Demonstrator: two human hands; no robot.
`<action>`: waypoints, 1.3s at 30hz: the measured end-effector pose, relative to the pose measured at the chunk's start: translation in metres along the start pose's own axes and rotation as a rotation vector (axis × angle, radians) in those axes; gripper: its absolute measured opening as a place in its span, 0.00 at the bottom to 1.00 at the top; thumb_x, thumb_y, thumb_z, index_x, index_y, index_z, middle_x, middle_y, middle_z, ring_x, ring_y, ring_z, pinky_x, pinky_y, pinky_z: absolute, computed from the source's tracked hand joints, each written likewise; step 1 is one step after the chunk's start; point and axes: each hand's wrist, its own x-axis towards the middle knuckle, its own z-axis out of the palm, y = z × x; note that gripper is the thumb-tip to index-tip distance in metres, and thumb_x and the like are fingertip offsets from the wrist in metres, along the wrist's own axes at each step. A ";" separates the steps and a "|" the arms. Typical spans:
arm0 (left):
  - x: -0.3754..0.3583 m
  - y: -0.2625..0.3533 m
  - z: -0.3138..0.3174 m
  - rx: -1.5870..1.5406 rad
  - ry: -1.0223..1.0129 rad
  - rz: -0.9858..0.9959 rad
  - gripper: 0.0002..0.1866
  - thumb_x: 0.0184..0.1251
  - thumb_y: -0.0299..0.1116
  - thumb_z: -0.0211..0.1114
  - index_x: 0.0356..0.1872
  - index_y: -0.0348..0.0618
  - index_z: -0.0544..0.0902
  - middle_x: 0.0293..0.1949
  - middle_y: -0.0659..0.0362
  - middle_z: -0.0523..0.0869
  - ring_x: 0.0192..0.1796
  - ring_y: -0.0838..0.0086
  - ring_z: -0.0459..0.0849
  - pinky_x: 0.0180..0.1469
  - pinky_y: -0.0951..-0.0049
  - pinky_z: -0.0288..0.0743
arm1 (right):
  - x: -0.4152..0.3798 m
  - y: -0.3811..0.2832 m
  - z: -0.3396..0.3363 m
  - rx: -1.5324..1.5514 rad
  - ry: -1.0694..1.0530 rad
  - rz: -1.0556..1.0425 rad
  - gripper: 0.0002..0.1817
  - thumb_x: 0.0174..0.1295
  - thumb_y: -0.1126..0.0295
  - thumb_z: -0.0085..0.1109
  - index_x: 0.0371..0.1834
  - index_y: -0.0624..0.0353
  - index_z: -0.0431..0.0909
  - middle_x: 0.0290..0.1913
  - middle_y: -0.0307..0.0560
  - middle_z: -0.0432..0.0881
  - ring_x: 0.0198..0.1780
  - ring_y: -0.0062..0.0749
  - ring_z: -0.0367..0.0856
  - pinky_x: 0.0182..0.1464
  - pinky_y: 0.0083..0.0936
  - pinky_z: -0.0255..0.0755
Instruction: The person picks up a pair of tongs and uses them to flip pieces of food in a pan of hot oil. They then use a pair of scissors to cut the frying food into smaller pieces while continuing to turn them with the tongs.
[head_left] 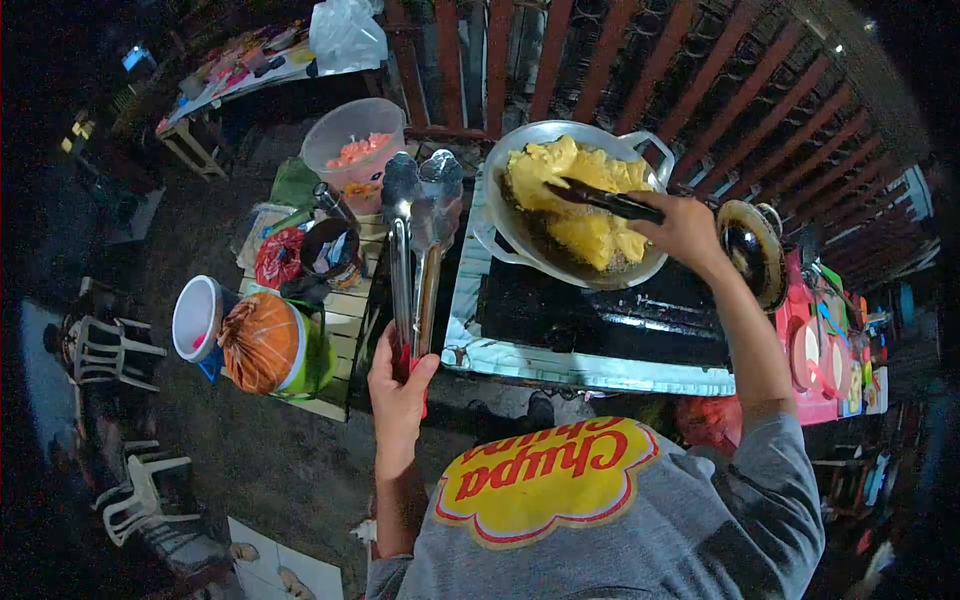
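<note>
My left hand (pixel 402 392) is closed round the red handles of metal tongs (pixel 425 230), which point up with their two scalloped heads a little apart. In my right hand (pixel 686 232) is a pair of dark tongs (pixel 605 199), their tips on the yellow food in the pan. That yellow battered food (pixel 590 235) lies in several pieces in dark oil, inside a wide metal pan (pixel 510 240) with loop handles. The pan stands on a black stove top (pixel 600 325) edged with pale foil-like covering.
Left of the stove, a slatted table (pixel 345 310) holds a clear tub (pixel 355 130) of pink pieces, bags and an orange-covered bucket (pixel 262 345). A smaller dark pan (pixel 750 250) and pink containers (pixel 795 330) are at right. A wooden slat fence (pixel 640 75) stands behind.
</note>
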 end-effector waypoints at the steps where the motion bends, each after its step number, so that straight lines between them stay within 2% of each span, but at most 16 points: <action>1: 0.000 0.000 -0.001 -0.002 0.003 -0.001 0.31 0.56 0.28 0.70 0.61 0.37 0.68 0.41 0.66 0.78 0.39 0.86 0.73 0.43 0.85 0.68 | 0.003 0.009 -0.005 0.093 -0.038 0.014 0.24 0.48 0.55 0.67 0.51 0.43 0.81 0.37 0.52 0.84 0.35 0.39 0.84 0.41 0.31 0.75; 3: 0.000 0.000 -0.004 0.021 0.000 0.005 0.31 0.56 0.28 0.70 0.61 0.36 0.68 0.43 0.65 0.78 0.41 0.85 0.74 0.45 0.85 0.69 | 0.011 0.033 -0.007 0.356 -0.097 -0.032 0.25 0.49 0.54 0.67 0.51 0.51 0.81 0.46 0.51 0.83 0.44 0.34 0.82 0.48 0.30 0.71; 6: 0.000 -0.006 -0.006 -0.114 -0.014 0.003 0.32 0.56 0.28 0.70 0.61 0.36 0.68 0.45 0.64 0.78 0.43 0.84 0.74 0.48 0.83 0.68 | 0.010 0.039 -0.017 0.712 -0.383 0.319 0.26 0.50 0.53 0.68 0.49 0.56 0.81 0.36 0.39 0.83 0.35 0.25 0.77 0.36 0.26 0.70; 9: 0.000 -0.008 -0.007 -0.103 -0.005 -0.024 0.32 0.56 0.27 0.70 0.62 0.35 0.68 0.46 0.64 0.78 0.44 0.83 0.75 0.49 0.82 0.69 | 0.011 0.065 0.010 0.939 -0.616 0.373 0.23 0.51 0.52 0.68 0.46 0.54 0.81 0.34 0.35 0.81 0.29 0.21 0.69 0.28 0.21 0.62; 12: 0.001 -0.004 -0.004 -0.074 -0.024 -0.029 0.32 0.56 0.27 0.70 0.62 0.36 0.67 0.47 0.64 0.78 0.44 0.83 0.75 0.50 0.82 0.69 | 0.004 0.067 0.030 0.996 -0.574 0.644 0.20 0.52 0.52 0.68 0.40 0.56 0.81 0.34 0.33 0.79 0.27 0.17 0.65 0.24 0.15 0.55; 16: 0.001 -0.001 0.000 -0.062 -0.019 -0.022 0.32 0.56 0.28 0.70 0.62 0.36 0.67 0.47 0.64 0.78 0.44 0.83 0.75 0.50 0.82 0.68 | 0.003 0.066 0.027 1.007 -0.592 0.598 0.20 0.53 0.51 0.67 0.39 0.55 0.82 0.33 0.34 0.79 0.26 0.17 0.65 0.24 0.17 0.56; 18: 0.001 0.002 0.001 -0.016 -0.016 -0.054 0.33 0.56 0.28 0.70 0.62 0.36 0.67 0.47 0.64 0.78 0.45 0.83 0.75 0.51 0.82 0.68 | 0.004 0.063 0.009 0.869 -0.636 0.519 0.20 0.53 0.50 0.66 0.37 0.55 0.82 0.30 0.35 0.79 0.25 0.19 0.63 0.24 0.17 0.56; 19: 0.002 0.001 0.001 -0.014 -0.017 -0.054 0.33 0.56 0.28 0.70 0.62 0.36 0.67 0.47 0.64 0.78 0.45 0.83 0.75 0.51 0.82 0.68 | 0.005 0.060 -0.004 0.745 -0.664 0.374 0.25 0.52 0.45 0.63 0.39 0.56 0.83 0.30 0.41 0.83 0.27 0.27 0.74 0.28 0.24 0.67; 20: 0.003 -0.001 0.000 -0.022 -0.020 -0.041 0.33 0.56 0.28 0.70 0.62 0.36 0.67 0.47 0.64 0.78 0.45 0.83 0.75 0.51 0.82 0.68 | 0.004 0.060 -0.009 0.746 -0.663 0.374 0.25 0.52 0.45 0.63 0.39 0.56 0.83 0.30 0.41 0.83 0.27 0.27 0.74 0.28 0.24 0.67; 22: 0.003 -0.004 0.000 -0.030 -0.023 -0.028 0.33 0.56 0.28 0.70 0.63 0.36 0.67 0.47 0.64 0.78 0.45 0.83 0.75 0.50 0.82 0.68 | -0.002 0.050 -0.026 0.217 -0.332 0.011 0.29 0.51 0.41 0.60 0.46 0.53 0.83 0.35 0.48 0.85 0.37 0.39 0.83 0.39 0.34 0.75; 23: 0.003 -0.004 0.001 -0.034 -0.026 -0.034 0.32 0.56 0.27 0.70 0.63 0.36 0.67 0.47 0.64 0.78 0.45 0.83 0.75 0.50 0.82 0.68 | -0.004 0.035 -0.043 0.126 -0.403 0.106 0.32 0.50 0.37 0.57 0.50 0.46 0.81 0.41 0.53 0.84 0.46 0.47 0.83 0.50 0.40 0.74; 27: 0.003 -0.004 0.008 -0.069 -0.036 -0.035 0.31 0.56 0.25 0.68 0.62 0.35 0.67 0.47 0.63 0.78 0.44 0.82 0.75 0.50 0.81 0.69 | -0.003 0.003 -0.015 -0.106 -0.149 0.045 0.32 0.49 0.35 0.57 0.51 0.43 0.81 0.37 0.54 0.84 0.42 0.48 0.83 0.47 0.41 0.76; 31: 0.003 0.001 0.014 -0.021 -0.058 -0.029 0.29 0.58 0.24 0.66 0.62 0.37 0.68 0.44 0.64 0.78 0.44 0.82 0.74 0.49 0.82 0.68 | 0.001 -0.021 0.010 -0.165 -0.038 -0.153 0.24 0.49 0.46 0.62 0.45 0.47 0.82 0.32 0.50 0.84 0.35 0.45 0.83 0.39 0.39 0.76; 34: 0.000 0.002 0.012 -0.015 -0.056 -0.012 0.30 0.58 0.26 0.67 0.63 0.37 0.68 0.45 0.64 0.78 0.44 0.81 0.74 0.50 0.82 0.68 | -0.004 -0.020 0.009 -0.254 -0.060 -0.209 0.25 0.49 0.49 0.63 0.51 0.45 0.80 0.32 0.52 0.84 0.35 0.45 0.83 0.40 0.38 0.76; 35: -0.001 0.002 0.010 -0.002 -0.042 -0.009 0.30 0.57 0.25 0.67 0.62 0.36 0.68 0.45 0.63 0.79 0.45 0.82 0.75 0.50 0.82 0.69 | -0.001 -0.022 0.005 -0.333 -0.186 -0.121 0.26 0.47 0.50 0.64 0.51 0.44 0.80 0.33 0.50 0.84 0.35 0.43 0.84 0.40 0.37 0.76; 39: -0.002 -0.007 0.000 -0.021 -0.006 0.028 0.30 0.57 0.24 0.68 0.62 0.36 0.68 0.46 0.63 0.79 0.45 0.83 0.76 0.50 0.82 0.69 | 0.001 -0.011 -0.009 -0.217 -0.118 -0.127 0.25 0.47 0.45 0.63 0.46 0.46 0.82 0.33 0.48 0.84 0.35 0.41 0.84 0.38 0.36 0.77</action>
